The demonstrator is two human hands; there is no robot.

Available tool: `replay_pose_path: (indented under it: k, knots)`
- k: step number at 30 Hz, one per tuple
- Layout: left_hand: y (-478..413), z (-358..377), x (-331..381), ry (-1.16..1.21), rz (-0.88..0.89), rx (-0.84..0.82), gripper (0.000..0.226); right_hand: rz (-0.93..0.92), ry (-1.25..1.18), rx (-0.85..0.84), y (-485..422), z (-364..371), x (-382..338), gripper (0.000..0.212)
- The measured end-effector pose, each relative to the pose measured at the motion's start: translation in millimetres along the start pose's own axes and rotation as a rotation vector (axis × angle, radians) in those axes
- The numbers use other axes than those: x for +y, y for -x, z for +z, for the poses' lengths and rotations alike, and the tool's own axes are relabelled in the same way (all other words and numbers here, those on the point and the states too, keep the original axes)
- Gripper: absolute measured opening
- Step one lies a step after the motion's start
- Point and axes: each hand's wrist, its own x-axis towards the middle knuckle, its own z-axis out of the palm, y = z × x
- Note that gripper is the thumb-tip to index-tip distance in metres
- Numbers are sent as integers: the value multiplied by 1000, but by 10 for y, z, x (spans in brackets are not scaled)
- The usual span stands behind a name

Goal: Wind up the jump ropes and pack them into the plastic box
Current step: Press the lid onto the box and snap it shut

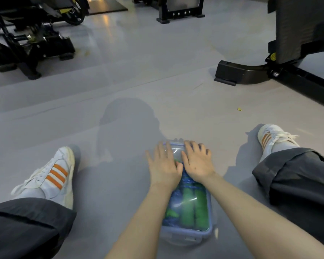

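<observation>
A clear plastic box (185, 234) with a bluish rim stands on the grey floor between my legs, its lid (176, 152) on top. Through the lid I see jump ropes: green foam handles (194, 206) lying side by side and blue cord (187, 179) bunched beside them. My left hand (164, 166) lies flat on the far left part of the lid, fingers straight and spread. My right hand (198, 161) presses flat on the far right part, fingers straight, touching the left hand at the thumbs.
My legs in dark trousers and white shoes with orange stripes, left shoe (51, 174) and right shoe (271, 139), flank the box. Black gym machines stand far left (30, 42), far centre (180, 10) and right (260, 71). A small yellow scrap (239, 109) lies on the floor.
</observation>
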Motion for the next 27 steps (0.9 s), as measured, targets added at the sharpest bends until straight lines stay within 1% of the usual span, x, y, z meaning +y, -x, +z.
replay_pose_path:
  k: [2,4,6,7,10,11,14,17,19,21,23,25,27]
  knots:
    - [-201,37,-10,10,129,-7,70,-75,13,-1,-78,-17,15,66]
    - [-307,57,-24,59,165,-85,86,-128,22,-16,-120,-17,50,63]
    - [-361,130,-52,103,153,-96,93,-146,-7,-35,-160,-26,68,63]
    - [-342,160,-56,124,156,-71,90,-138,-26,-41,-168,-21,71,63]
    - [-349,202,-47,159,141,91,68,-111,-46,-50,-177,-25,52,62]
    - [-362,213,-46,166,136,110,64,-108,-45,-49,-178,-27,48,61]
    - [-409,225,-40,158,138,120,59,-103,-58,-44,-201,-41,47,55]
    - [-445,251,-43,154,133,101,57,-98,-102,-46,-255,-19,62,36]
    - [-467,251,-42,125,135,100,59,-102,-111,-38,-276,-16,68,32]
    - [-490,263,-45,107,138,99,62,-102,-112,-41,-282,-18,68,34]
    - [-485,246,-24,110,126,92,62,-119,-96,-53,-292,-28,74,45]
    - [-491,247,-5,105,97,76,62,-137,-107,-52,-291,-46,67,51]
    - [-466,253,18,114,71,119,54,-157,-119,-14,-251,-43,79,53]
